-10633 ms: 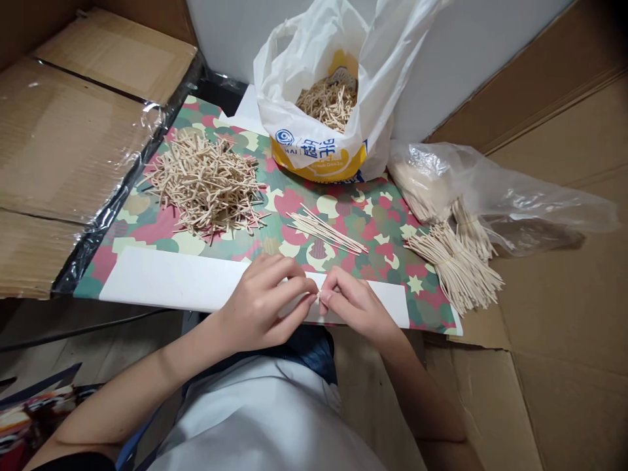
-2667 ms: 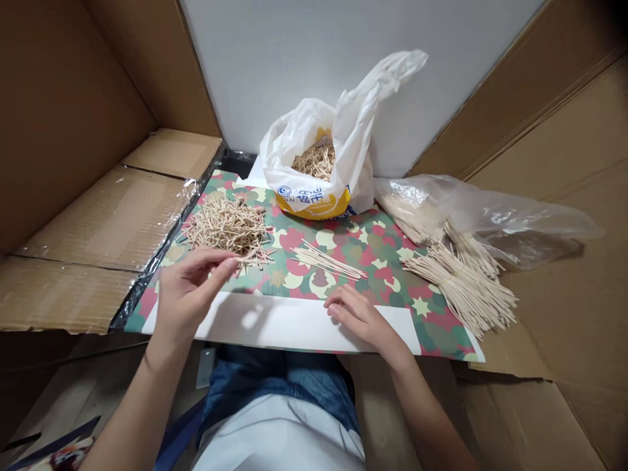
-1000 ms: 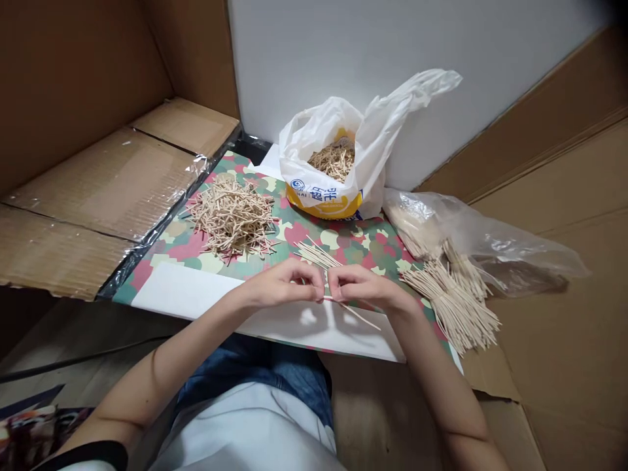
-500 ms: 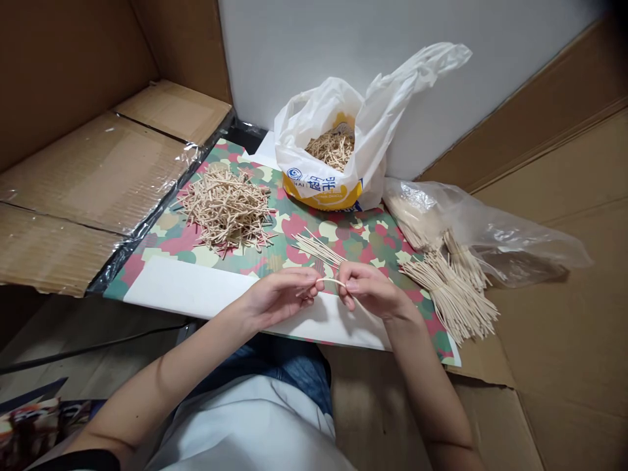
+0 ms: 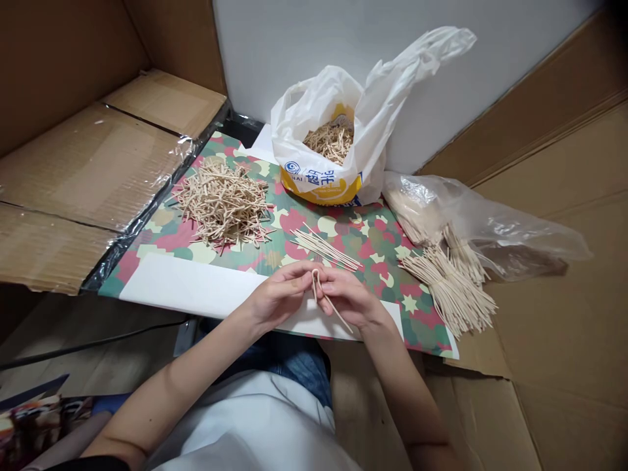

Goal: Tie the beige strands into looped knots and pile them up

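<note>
Between my two hands is one thin pale stick (image 5: pixel 336 311), bent into a tight loop at the top. My left hand (image 5: pixel 279 294) pinches the loop's left side with thumb and fingers. On the other side, my right hand (image 5: pixel 349 296) pinches the same stick, whose longer end slants down to the right beneath the palm. Just beyond my hands, a few loose straight sticks (image 5: pixel 326 248) lie on the camouflage-patterned board (image 5: pixel 279 258). A heap of short bent pieces (image 5: pixel 223 206) sits at the back left of the board.
A white plastic bag (image 5: pixel 318 98) holding many bent pieces stands at the back. To the right lie tied bundles of straight sticks (image 5: pixel 454 294), partly inside a clear plastic bag (image 5: pixel 515 226). Cardboard (image 5: pixel 88 170) flanks the left side; a white wall (image 5: pixel 407 39) rises behind.
My hands have come together, and the stick has gone from a shallow arc to a closed loop. The view has shifted slightly, uncovering more of the loose sticks.
</note>
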A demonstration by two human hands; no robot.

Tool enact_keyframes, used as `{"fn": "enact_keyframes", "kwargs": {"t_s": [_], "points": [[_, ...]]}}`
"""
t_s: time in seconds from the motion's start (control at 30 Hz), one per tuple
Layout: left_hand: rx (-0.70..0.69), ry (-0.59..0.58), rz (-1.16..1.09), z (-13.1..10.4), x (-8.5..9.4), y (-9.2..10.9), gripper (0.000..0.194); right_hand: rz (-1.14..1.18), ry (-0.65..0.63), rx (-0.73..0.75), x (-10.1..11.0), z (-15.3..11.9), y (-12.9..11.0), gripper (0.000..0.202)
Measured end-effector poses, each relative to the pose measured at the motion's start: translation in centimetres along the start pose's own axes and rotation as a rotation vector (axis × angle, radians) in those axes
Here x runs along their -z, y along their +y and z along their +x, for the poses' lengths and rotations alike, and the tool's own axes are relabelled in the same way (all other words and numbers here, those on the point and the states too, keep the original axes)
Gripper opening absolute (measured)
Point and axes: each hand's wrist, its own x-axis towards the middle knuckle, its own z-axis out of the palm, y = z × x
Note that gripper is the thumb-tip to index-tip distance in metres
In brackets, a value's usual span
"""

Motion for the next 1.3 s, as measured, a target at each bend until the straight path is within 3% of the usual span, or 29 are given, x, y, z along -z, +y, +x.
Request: {"fn": "enact_keyframes", "kwargs": {"t_s": [0.23, 0.57, 0.8, 1.0, 1.1, 1.3], "points": [[0.026, 0.098, -0.038, 0.1, 0.0, -0.1, 0.024, -0.153, 0.033, 0.127, -0.2, 0.3, 0.9, 0.017], [-0.02, 0.079, -0.022, -0.2, -0.1, -0.1, 0.024, 0.035, 0.125, 0.168, -1.8, 0.6, 1.7, 0.007], [-0.022, 0.059, 0.007, -0.4, 0.1, 0.0, 0.019, 0.205, 0.034, 0.148, -1.5, 0.7, 2.8, 0.009], [-0.063, 0.221, -0.036, -0.5, 0.4, 1.0, 0.02, 0.217, -0.049, 0.029, 0.1, -1.3, 4.1, 0.018], [-0.007, 0.193, -0.016, -0.6, 0.4, 1.0, 0.02, 0.24, 0.001, 0.079, 0.4, -1.8, 4.0, 0.018], [0.086, 0.063, 0.03, -0.8, -0.2, 0.7, 0.015, 0.238, 0.251, 0.198, -0.7, -1.4, 2.9, 0.018]]}}
